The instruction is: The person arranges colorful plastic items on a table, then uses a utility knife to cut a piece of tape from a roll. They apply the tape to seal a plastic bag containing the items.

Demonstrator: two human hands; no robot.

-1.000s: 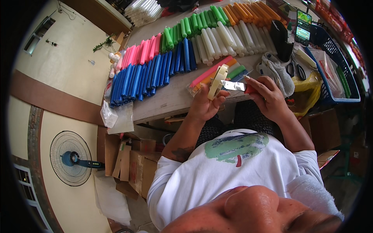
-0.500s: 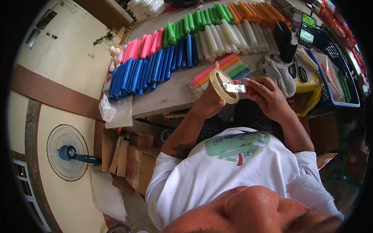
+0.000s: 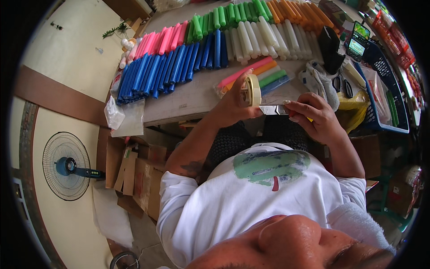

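Note:
A roll of pale yellow tape (image 3: 255, 90) is in my left hand (image 3: 230, 102), its fingers hooked through and around the ring. My right hand (image 3: 316, 114) pinches a utility knife (image 3: 272, 110) with a wide metal blade and a bit of red handle showing. The blade points left, its tip close by the lower edge of the roll; whether they touch I cannot tell. Just beyond my hands, a clear pack of candles (image 3: 272, 78) in pink, orange, white, green and blue lies on the table (image 3: 190, 104).
Rows of blue candles (image 3: 163, 71), pink candles (image 3: 163, 39), green candles (image 3: 224, 19), white candles (image 3: 262, 40) and orange candles (image 3: 300, 14) cover the far table. To the right are a grey cloth (image 3: 319, 83), black scissors (image 3: 343, 85), a phone (image 3: 357, 47) and a blue basket (image 3: 394, 127).
The tape roll has turned from slanted to nearly edge-on and moved slightly left. The knife blade, earlier across the ring's opening, now sits lower, at the roll's bottom edge.

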